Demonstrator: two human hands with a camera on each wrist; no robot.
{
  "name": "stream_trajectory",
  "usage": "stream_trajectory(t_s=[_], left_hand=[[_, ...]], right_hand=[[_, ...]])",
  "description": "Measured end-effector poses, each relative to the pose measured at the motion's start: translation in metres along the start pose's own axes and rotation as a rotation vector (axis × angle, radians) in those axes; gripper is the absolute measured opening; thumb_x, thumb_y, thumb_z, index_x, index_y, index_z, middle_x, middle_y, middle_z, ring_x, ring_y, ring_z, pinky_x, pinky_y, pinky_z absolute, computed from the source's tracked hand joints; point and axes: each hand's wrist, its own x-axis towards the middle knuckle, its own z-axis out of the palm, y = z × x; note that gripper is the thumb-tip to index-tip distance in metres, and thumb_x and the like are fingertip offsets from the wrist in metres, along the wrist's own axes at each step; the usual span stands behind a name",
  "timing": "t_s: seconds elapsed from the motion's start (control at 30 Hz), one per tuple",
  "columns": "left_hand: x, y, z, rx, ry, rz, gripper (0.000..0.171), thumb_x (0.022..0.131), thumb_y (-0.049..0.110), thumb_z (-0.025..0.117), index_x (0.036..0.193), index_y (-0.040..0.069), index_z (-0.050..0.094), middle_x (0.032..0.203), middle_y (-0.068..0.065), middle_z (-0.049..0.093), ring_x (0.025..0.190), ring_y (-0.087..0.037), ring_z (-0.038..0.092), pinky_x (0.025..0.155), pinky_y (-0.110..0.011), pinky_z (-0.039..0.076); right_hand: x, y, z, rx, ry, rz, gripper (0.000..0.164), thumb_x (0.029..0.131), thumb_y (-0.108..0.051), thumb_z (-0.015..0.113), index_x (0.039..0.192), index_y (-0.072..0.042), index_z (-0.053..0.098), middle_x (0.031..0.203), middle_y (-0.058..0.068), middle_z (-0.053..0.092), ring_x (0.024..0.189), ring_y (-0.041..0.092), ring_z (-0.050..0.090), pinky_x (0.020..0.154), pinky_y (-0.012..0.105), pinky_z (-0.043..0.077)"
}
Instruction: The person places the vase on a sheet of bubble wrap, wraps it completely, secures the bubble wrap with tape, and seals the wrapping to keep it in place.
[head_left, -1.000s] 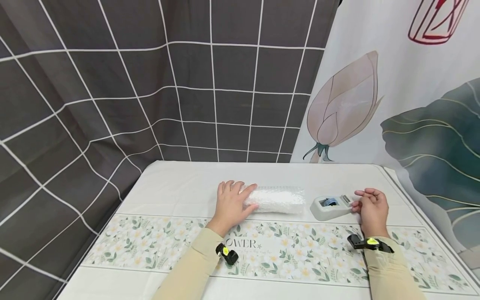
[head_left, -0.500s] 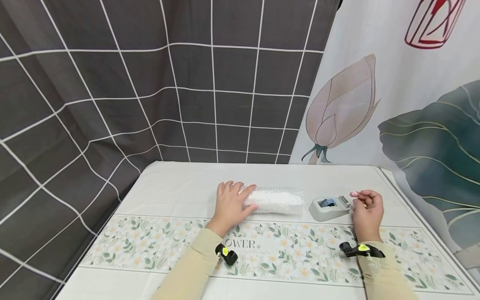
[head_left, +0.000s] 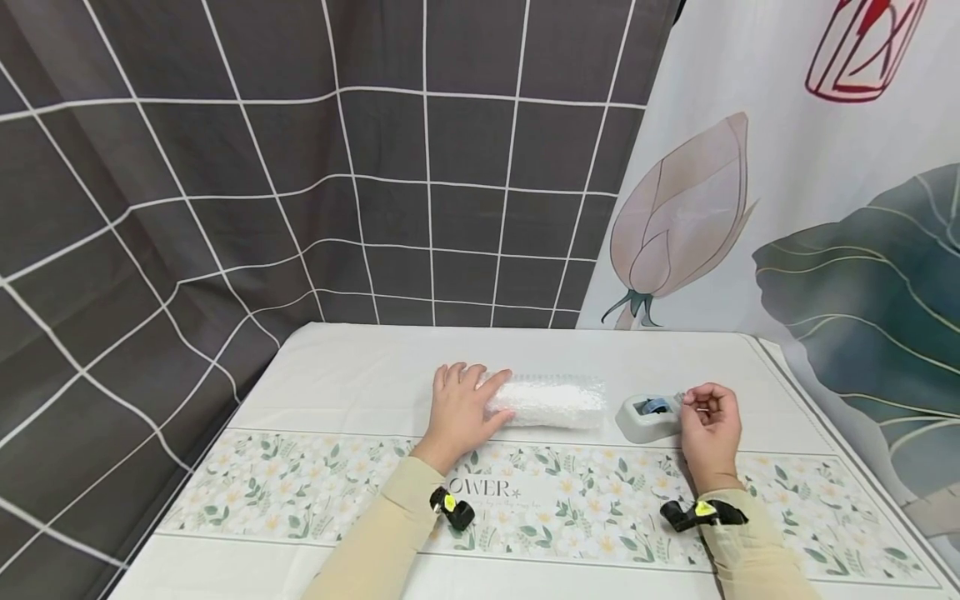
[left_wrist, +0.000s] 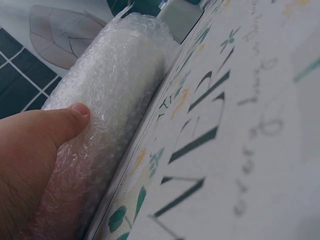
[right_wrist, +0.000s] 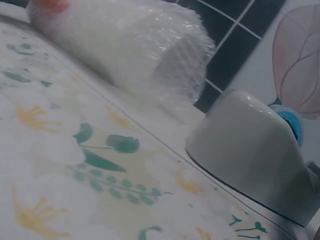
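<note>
A roll-shaped bundle in clear bubble wrap [head_left: 555,402] lies on the table. My left hand [head_left: 459,417] holds its left end, fingers spread over the top; in the left wrist view the thumb [left_wrist: 70,120] presses against the near side. A white tape dispenser [head_left: 643,428] with a blue core stands just right of the bundle. At the dispenser's cutter end is my right hand [head_left: 711,429], its fingers curled and thumb and index close together. Whether tape lies between those fingertips is too small to see. The right wrist view shows the dispenser's side but not that hand's fingers.
A white tablecloth [head_left: 360,375] with a floral band [head_left: 300,483] covers the table. Behind it hangs a dark grid-patterned curtain [head_left: 465,217], and at the right a white curtain with a flower bud print [head_left: 675,217].
My right hand has moved left, from beside the dispenser to right at its cutter end. The left hand and the wrapped bundle have stayed in place.
</note>
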Motion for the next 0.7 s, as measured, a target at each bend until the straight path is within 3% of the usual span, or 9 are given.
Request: stream_trajectory(t_s=[0.17, 0.4, 0.7], left_hand=[[0.000, 0.000, 0.000, 0.000, -0.001, -0.002, 0.064, 0.090, 0.070, 0.056, 0.146, 0.039, 0.052, 0.133, -0.004, 0.058, 0.130, -0.035, 0.046, 0.112, -0.059, 0.026], [-0.001, 0.000, 0.000, -0.013, 0.003, 0.000, 0.064, 0.090, 0.069, 0.057, 0.146, 0.038, 0.052, 0.133, -0.005, 0.058, 0.130, -0.036, 0.046, 0.112, -0.059, 0.026], [0.000, 0.000, 0.001, -0.012, 0.005, 0.000, 0.064, 0.090, 0.069, 0.057, 0.146, 0.039, 0.052, 0.133, -0.005, 0.058, 0.129, -0.035, 0.046, 0.112, -0.059, 0.026]], right_hand=[[-0.005, -0.009, 0.004, 0.008, -0.057, -0.055, 0.023, 0.085, 0.027, 0.047, 0.108, 0.024, 0.043, 0.088, 0.004, 0.055, 0.080, 0.009, 0.055, 0.072, 0.011, 0.045], [-0.012, -0.012, 0.010, 0.081, -0.098, -0.052, 0.024, 0.082, 0.028, 0.047, 0.105, 0.025, 0.044, 0.087, 0.010, 0.054, 0.079, 0.006, 0.054, 0.069, 0.013, 0.046], [-0.030, -0.026, 0.029, 0.095, -0.151, -0.199, 0.021, 0.074, 0.031, 0.047, 0.094, 0.023, 0.047, 0.082, 0.019, 0.053, 0.074, 0.004, 0.054, 0.066, 0.011, 0.045]])
